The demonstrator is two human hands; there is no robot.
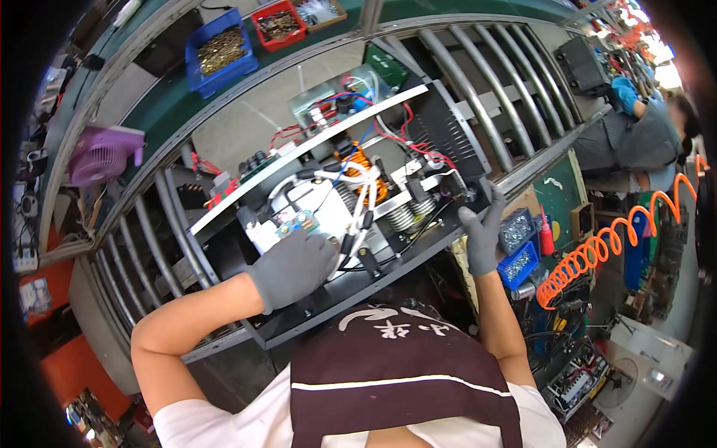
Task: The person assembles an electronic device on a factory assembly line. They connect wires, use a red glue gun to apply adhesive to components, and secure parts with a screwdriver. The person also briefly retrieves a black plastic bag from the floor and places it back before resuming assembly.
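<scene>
A black open metal chassis [328, 312] full of electronics lies on a roller conveyor in front of me. Over its near left part is my left hand [295, 270] in a grey glove, with fingers curled down beside a small circuit board [299, 222] and a bundle of white cables [364, 190]. What those fingers pinch is hidden. My right hand [482, 235], also gloved, grips the right end of the chassis, thumb on the near side and fingers around the corner. Between the hands sit an orange-wound coil [377, 175] and red wires [396, 138].
Steel rollers [478, 93] extend both ways. Beyond are a blue bin of brass parts [222, 54], a red bin [278, 26] and a purple fan [104, 155]. At right are blue screw bins [517, 265], a red bottle [546, 240], an orange coiled hose [597, 250] and another person [635, 138].
</scene>
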